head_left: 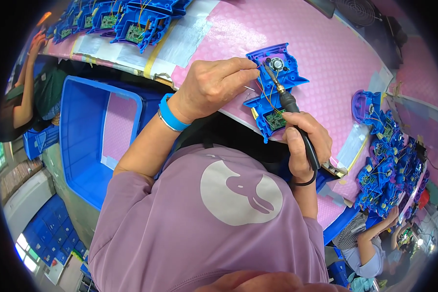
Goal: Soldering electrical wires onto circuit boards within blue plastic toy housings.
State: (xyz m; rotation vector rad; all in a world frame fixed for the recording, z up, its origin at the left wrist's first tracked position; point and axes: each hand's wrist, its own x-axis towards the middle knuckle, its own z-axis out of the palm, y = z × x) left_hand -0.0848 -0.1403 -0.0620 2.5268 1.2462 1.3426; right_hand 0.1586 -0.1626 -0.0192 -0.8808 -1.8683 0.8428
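1. While the left hand (214, 85) pinches a thin solder wire (248, 88) at the blue plastic housing (276, 87), the right hand (304, 146) is closed in a full grip around the black handle of a soldering iron (289, 104).
2. Lying on the pink worktop (326, 53), the housing sits at about one o'clock from the person's chest, its open side up, showing a round speaker and a green circuit board.
3. The iron's tip points to eleven o'clock and meets the housing beside the speaker, just next to the left fingertips.
4. A blue wristband (172, 117) circles the left wrist.
5. More blue housings (131, 22) lie stacked at eleven o'clock, and another heap (389, 165) at three o'clock.
6. A blue crate (82, 131) stands at nine o'clock, below the worktop's edge.
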